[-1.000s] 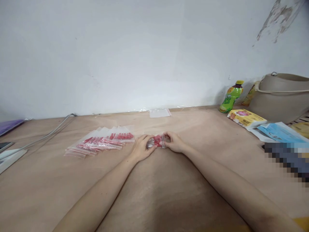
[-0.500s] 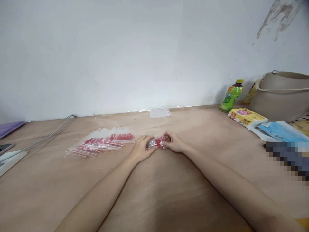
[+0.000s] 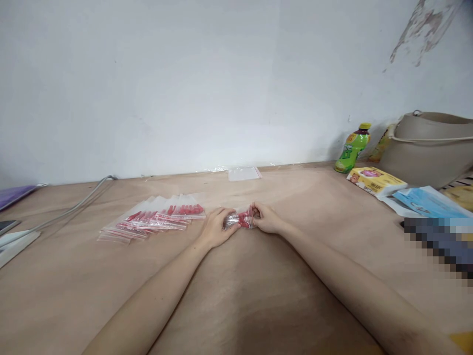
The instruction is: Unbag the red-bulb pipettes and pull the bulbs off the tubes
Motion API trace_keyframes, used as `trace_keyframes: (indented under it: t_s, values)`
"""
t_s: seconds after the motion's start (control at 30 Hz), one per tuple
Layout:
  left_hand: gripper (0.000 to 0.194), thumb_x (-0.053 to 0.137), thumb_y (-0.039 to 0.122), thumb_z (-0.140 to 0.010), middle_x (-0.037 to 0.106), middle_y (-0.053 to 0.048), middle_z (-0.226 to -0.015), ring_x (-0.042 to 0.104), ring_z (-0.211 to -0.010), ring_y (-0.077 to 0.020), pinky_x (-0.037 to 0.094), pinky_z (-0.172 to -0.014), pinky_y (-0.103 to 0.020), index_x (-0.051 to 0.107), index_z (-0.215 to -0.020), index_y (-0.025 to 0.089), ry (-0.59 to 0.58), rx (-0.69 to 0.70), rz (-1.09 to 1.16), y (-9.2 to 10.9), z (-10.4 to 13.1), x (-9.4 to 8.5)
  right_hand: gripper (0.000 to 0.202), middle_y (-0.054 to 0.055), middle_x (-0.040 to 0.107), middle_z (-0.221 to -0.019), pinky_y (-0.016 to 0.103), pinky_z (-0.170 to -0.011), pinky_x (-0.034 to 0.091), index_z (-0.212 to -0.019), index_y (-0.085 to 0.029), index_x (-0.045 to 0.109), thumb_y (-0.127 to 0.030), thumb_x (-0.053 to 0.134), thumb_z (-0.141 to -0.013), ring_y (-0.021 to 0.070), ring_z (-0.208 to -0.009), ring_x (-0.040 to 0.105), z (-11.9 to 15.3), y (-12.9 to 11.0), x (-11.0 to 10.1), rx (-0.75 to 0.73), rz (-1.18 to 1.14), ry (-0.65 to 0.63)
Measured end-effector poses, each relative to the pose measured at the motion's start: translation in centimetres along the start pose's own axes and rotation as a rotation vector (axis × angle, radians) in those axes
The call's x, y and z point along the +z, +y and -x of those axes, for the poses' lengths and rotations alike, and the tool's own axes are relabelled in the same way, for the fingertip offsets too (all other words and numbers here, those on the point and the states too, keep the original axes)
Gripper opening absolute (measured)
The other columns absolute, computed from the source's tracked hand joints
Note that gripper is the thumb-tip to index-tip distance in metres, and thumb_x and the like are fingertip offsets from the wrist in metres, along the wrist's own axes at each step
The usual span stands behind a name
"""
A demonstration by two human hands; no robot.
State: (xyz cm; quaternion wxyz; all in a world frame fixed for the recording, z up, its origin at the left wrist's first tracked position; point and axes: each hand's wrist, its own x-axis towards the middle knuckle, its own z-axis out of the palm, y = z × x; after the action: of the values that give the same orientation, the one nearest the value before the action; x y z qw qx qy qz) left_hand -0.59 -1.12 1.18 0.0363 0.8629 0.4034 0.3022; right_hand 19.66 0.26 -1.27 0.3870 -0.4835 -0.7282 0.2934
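Between my two hands is a small clear zip bag [image 3: 244, 220] with red pieces inside, close to the brown table surface. My left hand [image 3: 218, 227] curls around its left end, thumb below and fingers above. With the fingertips pinched, my right hand [image 3: 266, 217] grips its right edge near the seal. What the red pieces are is too small to tell. To the left of my left hand lies a fanned row of clear zip bags [image 3: 158, 217], several with red pieces in them.
Near the wall lies a flat clear zip bag [image 3: 244, 173]. A green bottle [image 3: 353, 148], a yellow box [image 3: 377, 181], a blue packet [image 3: 430, 201] and a beige bag [image 3: 428, 148] stand or lie at right. A grey cable [image 3: 79, 209] crosses the left side.
Both hands keep their hold on the zip bag with hardly any movement. The whole view has shifted very slightly.
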Motion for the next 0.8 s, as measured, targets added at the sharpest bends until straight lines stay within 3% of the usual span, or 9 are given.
trace_keyframes:
  t_s: [0.6,0.8]
  values:
    - [0.033,0.058,0.041,-0.075,0.062,-0.003,-0.094,0.056,-0.089,-0.0189,0.043,-0.081,-0.033,0.057,-0.101,0.020,0.023,0.009,0.011,-0.3,0.0,0.2,0.009,-0.004,0.056,-0.066,0.022,-0.059,0.040,-0.074,-0.019,0.053,-0.022,0.059,-0.068,0.0093,-0.061,0.050,-0.1,-0.2,-0.3,0.017,-0.121,-0.055]
    - [0.033,0.058,0.042,-0.074,0.063,-0.003,-0.093,0.056,-0.089,-0.0191,0.043,-0.081,-0.033,0.057,-0.099,0.021,0.048,-0.053,-0.014,-0.7,0.1,0.3,0.022,-0.001,0.060,-0.068,0.024,-0.057,0.045,-0.081,-0.018,0.052,-0.031,0.062,-0.067,0.0107,-0.060,0.055,-0.6,0.4,-2.6,0.073,-0.248,-0.070]
